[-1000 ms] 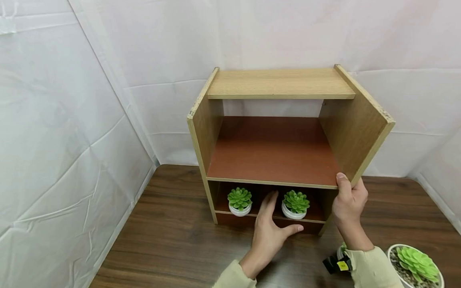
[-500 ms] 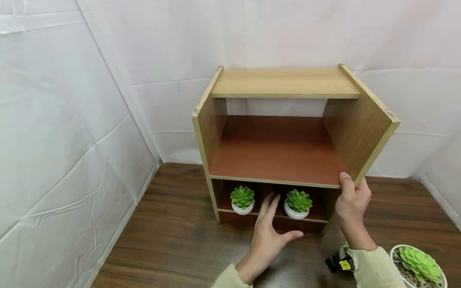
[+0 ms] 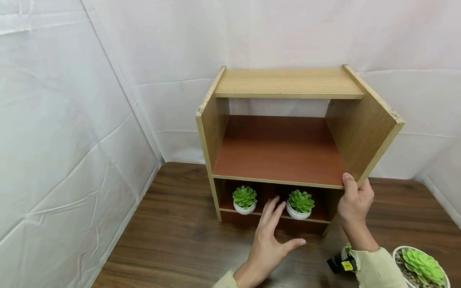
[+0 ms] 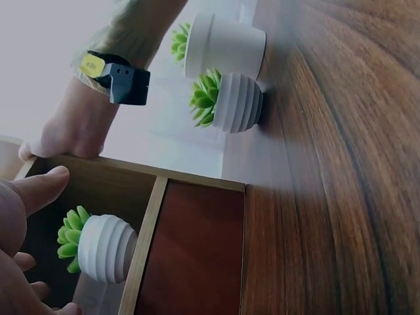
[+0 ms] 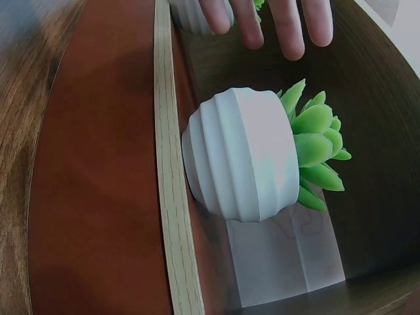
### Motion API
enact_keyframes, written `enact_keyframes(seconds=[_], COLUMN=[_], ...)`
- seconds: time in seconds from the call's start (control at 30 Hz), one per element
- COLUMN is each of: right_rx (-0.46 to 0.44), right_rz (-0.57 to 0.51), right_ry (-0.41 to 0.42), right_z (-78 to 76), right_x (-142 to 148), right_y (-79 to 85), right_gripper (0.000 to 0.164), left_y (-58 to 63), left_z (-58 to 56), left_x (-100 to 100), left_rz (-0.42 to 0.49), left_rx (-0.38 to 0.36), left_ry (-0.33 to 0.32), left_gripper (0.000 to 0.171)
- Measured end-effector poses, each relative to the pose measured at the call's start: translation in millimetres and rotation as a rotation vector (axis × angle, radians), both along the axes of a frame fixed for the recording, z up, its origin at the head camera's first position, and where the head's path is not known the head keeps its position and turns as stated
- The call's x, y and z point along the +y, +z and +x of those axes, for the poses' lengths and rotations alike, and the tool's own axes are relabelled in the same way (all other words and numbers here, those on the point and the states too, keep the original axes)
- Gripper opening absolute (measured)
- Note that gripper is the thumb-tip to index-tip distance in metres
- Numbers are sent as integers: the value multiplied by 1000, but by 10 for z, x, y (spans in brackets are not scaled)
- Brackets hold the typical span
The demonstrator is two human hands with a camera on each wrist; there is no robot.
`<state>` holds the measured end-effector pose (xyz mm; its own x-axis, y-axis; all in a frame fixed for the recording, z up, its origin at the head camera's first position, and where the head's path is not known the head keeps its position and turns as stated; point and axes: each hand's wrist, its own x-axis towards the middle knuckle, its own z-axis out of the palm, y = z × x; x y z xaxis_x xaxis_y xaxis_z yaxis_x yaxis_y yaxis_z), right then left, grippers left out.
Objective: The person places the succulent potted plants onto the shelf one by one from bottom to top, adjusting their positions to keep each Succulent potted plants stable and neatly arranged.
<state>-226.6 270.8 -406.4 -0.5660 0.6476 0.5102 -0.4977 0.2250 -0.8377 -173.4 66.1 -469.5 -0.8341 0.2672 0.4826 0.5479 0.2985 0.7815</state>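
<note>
Two small potted succulents in white ribbed pots stand on the lower level of a wooden shelf unit [image 3: 281,148]: a left succulent [image 3: 245,198] and a right succulent [image 3: 301,201]. Between and in front of them is my left hand [image 3: 268,244], fingers spread and thumb out, holding nothing. Its fingers [image 5: 289,33] show apart from the ribbed pot [image 5: 239,154] in the right wrist view. My right hand [image 3: 356,202] grips the unit's right side panel, thumb on the front edge of the middle board; its other fingers are partly hidden behind the panel.
A large round white pot with a succulent [image 3: 421,266] stands on the dark wood table [image 3: 169,240] at the right. Beside it, a smaller potted succulent [image 4: 237,103] is mostly hidden by my right wrist in the head view. White sheeting [image 3: 173,48] surrounds the table.
My left hand has drawn back slightly from the lower shelf. The head view has shifted a little, so the scene sits further right. My right hand keeps its grip; both succulents stay on the shelf.
</note>
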Motion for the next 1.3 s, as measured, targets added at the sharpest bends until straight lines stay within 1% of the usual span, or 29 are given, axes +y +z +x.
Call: enact_keyframes(seconds=[0.23, 0.5, 0.6, 0.7, 0.93, 1.0, 1.07, 1.23, 1.3], right_rx=[30, 27, 29, 30, 12, 7, 11, 53, 52], right_rz=[-30, -10, -18, -27, -11, -7, -11, -60, -64], right_ry=[28, 25, 30, 26, 12, 6, 7, 41, 44], right_z=[6, -8, -9, -6, -3, -6, -9, -15, -12], right_x=[-7, -1, -1, -3, -21, -22, -18, -4, -3], right_y=[9, -3, -3, -1, 10, 9, 6, 0, 1], right_gripper=[15, 17, 16, 16, 18, 18, 17, 15, 15], left_y=[-6, -29, -36, -41, -43, -48, -52, -50, -42], left_z=[24, 34, 41, 42, 29, 29, 28, 40, 45], left_x=[-14, -16, -28, -43, -80, -88, -98, -128, -146], left_rz=[1, 0, -7, -14, 44, 54, 66, 71, 74], left_rx=[36, 84, 102, 136, 183, 216, 236, 276, 292], left_ry=[-7, 12, 10, 12, -1, 5, 9, 30, 35], left_gripper=[87, 83, 77, 68, 52, 48, 45, 41, 40])
